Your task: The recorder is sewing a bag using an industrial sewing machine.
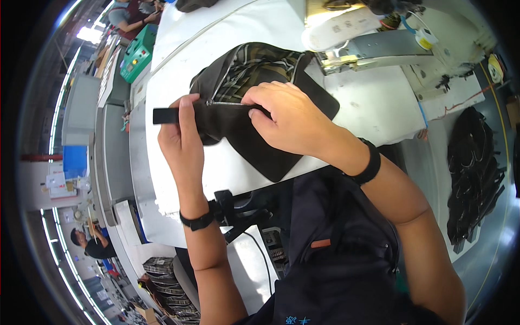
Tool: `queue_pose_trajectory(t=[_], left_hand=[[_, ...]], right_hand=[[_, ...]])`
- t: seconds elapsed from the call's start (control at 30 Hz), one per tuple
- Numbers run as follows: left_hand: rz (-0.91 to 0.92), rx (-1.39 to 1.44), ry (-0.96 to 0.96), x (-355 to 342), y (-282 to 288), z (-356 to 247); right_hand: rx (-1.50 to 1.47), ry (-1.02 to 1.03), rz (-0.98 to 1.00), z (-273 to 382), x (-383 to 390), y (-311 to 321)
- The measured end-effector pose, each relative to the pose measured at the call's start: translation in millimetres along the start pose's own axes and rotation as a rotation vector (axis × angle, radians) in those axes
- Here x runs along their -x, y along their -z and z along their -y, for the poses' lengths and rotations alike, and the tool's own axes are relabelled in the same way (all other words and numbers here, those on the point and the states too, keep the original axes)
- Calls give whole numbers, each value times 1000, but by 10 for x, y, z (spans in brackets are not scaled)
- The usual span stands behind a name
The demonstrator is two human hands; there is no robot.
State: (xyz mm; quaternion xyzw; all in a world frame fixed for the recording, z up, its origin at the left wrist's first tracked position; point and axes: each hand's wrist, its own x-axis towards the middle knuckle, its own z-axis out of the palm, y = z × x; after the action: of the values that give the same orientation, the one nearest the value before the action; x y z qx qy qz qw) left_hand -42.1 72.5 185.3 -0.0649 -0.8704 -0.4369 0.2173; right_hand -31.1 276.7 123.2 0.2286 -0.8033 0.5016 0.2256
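A black fabric bag (265, 132) with a plaid lining (257, 73) lies on the white tabletop, its mouth spread apart along a metal zipper (227, 103). My left hand (181, 127) pinches the bag's left end between thumb and fingers. A short black strap end (165, 116) sticks out past those fingers. My right hand (290, 116) grips the zippered near edge, thumb and fingertips closed on it, with part of the edge hidden under the fingers. Both wrists wear black bands.
A sewing machine (374, 49) stands at the far right of the white table (179, 70). Beyond the left side is a green box-shaped device (138, 53). Dark pieces (471, 173) hang or lie at right; plaid fabric (168, 281) is stacked at lower left. Other people work at left.
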Motion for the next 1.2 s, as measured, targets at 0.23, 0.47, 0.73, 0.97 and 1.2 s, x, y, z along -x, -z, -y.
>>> queue_pose_trajectory(t=[0.23,0.47,0.73,0.97,1.2], left_hand=[[46,135,73,225,-298,-248],[-6,173,39,259,-738,-449],[66,256,80,134,-1129,-673],[112,343,143,61,-1353,-674],[209,398,148,81,-1336,-699]], right_hand=[[44,6,-37,-23,244,309],[79,-41,-142,-119,339,619],[176,-97,-306,-230,361,848],[217,-138,-407,-279,294,898],[268,-199,-378,-200,367,931]])
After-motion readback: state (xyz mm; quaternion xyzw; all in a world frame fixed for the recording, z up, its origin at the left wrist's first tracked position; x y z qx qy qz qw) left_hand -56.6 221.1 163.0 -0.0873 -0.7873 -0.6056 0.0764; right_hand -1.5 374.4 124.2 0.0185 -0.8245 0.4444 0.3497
